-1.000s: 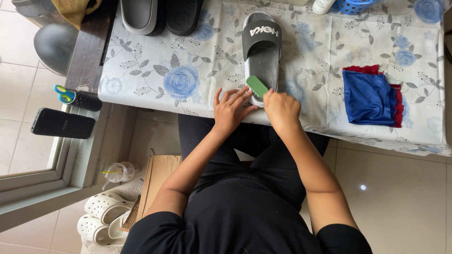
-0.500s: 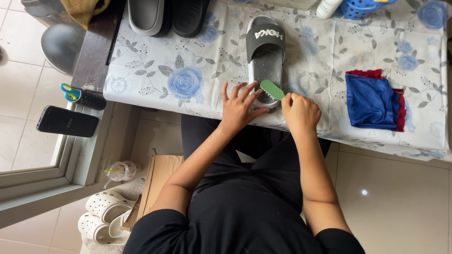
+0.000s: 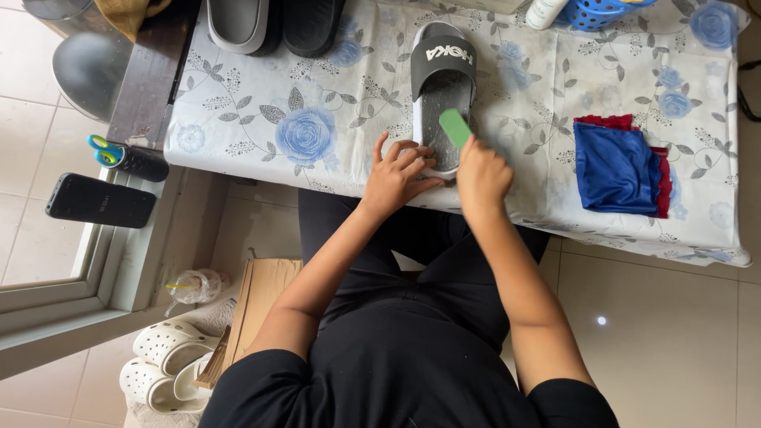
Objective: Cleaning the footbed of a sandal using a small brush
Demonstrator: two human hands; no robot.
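Head view, the only one: a grey slide sandal [image 3: 442,95] lies sole-down on the flower-patterned worktop [image 3: 261,119], heel toward the person, so its footbed faces up within reach. Left hand [image 3: 396,174] rests spread on the heel, fingers open, pinning it. Right hand [image 3: 482,170] is clenched around a green brush [image 3: 455,128], held over the footbed. A folded blue cloth [image 3: 614,168] lies well apart.

Both bare forearms reach toward twelve o'clock, the left hand [image 3: 399,171] lying flat with fingers spread toward one o'clock, the right hand [image 3: 482,172] fisted just beside it at three o'clock.
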